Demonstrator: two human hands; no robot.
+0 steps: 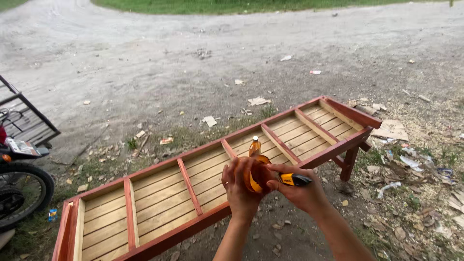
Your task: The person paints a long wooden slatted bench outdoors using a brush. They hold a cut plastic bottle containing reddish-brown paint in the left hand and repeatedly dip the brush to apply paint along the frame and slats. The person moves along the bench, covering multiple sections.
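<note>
My left hand grips a round orange roll, which looks like tape, in front of me. My right hand holds a yellow and black utility knife, its tip against the roll. Both hands hover over the near rail of a long slatted wooden frame with red-brown rails, which lies on the ground. A small amber bottle stands upright on the slats just behind my hands.
A motorcycle wheel and a dark metal rack are at the left. Paper and plastic scraps litter the ground at the right. A dirt road runs beyond the frame, with grass at the far edge.
</note>
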